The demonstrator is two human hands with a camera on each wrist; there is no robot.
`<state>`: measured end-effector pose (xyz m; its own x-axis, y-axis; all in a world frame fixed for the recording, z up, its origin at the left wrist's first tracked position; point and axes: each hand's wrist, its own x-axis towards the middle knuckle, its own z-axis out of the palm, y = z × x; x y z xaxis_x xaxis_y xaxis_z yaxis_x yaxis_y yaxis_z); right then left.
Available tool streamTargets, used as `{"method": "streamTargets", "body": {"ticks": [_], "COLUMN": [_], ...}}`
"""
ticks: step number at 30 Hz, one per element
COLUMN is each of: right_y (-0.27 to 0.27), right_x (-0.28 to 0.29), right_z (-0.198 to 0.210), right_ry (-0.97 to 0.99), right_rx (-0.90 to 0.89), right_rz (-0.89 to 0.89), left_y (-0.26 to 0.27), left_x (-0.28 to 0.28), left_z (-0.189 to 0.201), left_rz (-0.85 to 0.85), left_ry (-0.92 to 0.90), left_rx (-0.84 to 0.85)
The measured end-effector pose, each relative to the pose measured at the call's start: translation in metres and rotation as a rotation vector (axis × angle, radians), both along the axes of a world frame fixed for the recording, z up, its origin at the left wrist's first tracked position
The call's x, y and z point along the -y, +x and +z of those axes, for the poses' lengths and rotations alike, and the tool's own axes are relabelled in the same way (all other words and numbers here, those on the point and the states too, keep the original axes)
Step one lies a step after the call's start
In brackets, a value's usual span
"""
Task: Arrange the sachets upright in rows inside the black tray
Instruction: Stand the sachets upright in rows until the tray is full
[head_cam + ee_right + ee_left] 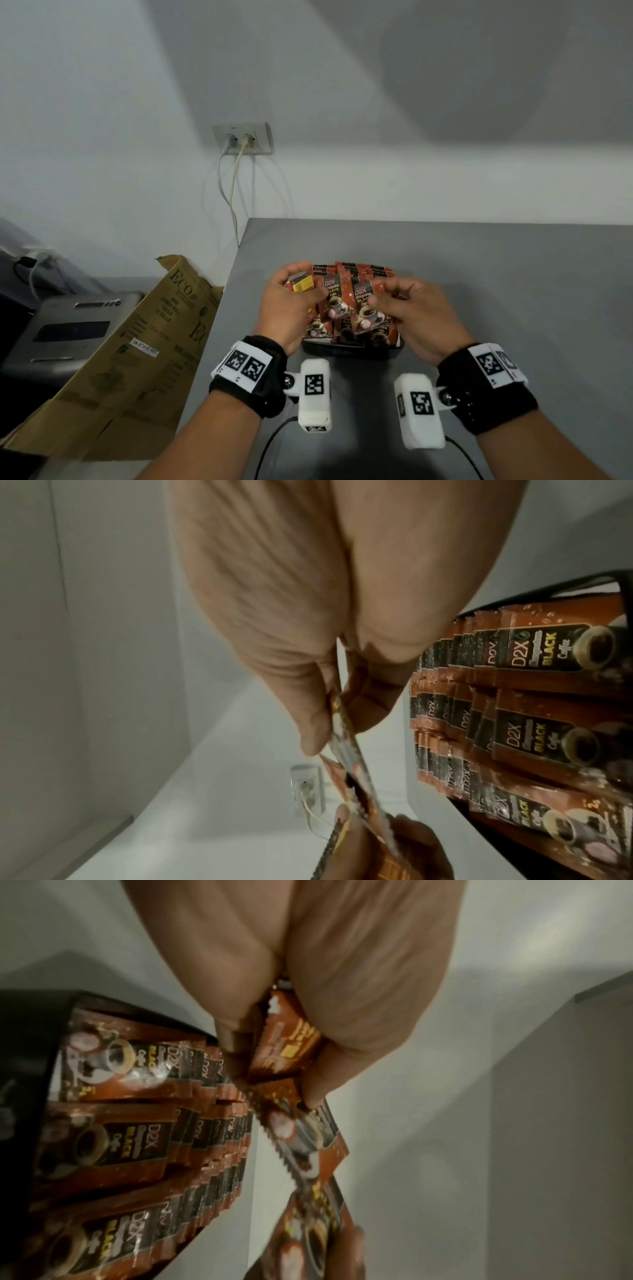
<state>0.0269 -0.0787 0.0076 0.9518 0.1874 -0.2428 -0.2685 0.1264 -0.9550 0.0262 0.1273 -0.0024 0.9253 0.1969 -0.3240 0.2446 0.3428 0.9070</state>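
The black tray (352, 350) sits on the grey table, packed with rows of upright brown coffee sachets (356, 270). Above its near edge my left hand (308, 291) grips a small bunch of sachets (301, 285), fingers curled round them. My right hand (383, 301) pinches one sachet (365, 305) between thumb and fingers, right next to the bunch. The left wrist view shows the left hand (274, 1069) clutching the bunch (291, 1047) beside the filled rows (154, 1123). In the right wrist view, the right hand (329, 739) nips a sachet (346, 753) seen edge-on, with the rows (514, 710) to its right.
The grey table (479, 274) extends right and behind the tray to the white wall. Off its left edge stand a cardboard box (137, 342) and a grey machine (68, 329). A wall socket (243, 137) with two cables hangs above the table corner.
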Motion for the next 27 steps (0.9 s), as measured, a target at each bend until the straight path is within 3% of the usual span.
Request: {"method": "streamTargets", "body": {"ticks": [7, 16, 21, 25, 27], "right_y": [0.001, -0.002, -0.005, -0.006, -0.007], "right_x": [0.003, -0.011, -0.029, -0.023, -0.017], "right_z": [0.001, 0.005, 0.001, 0.0, -0.001], "right_ry": [0.178, 0.218, -0.003, 0.076, 0.157], "right_rx": [-0.083, -0.111, -0.046, -0.093, -0.119], "right_rz": [-0.035, -0.069, -0.087, -0.205, -0.166], "left_y": [-0.001, 0.001, -0.009, -0.011, -0.011], "left_x": [0.0, 0.005, 0.021, 0.014, 0.012], "left_z": [-0.007, -0.002, 0.005, 0.006, 0.002], "left_rz": [0.043, 0.046, -0.073, -0.096, -0.105], "left_ry": [0.038, 0.145, 0.003, -0.266, -0.281], "left_rx": [-0.013, 0.023, 0.038, -0.047, -0.065]}}
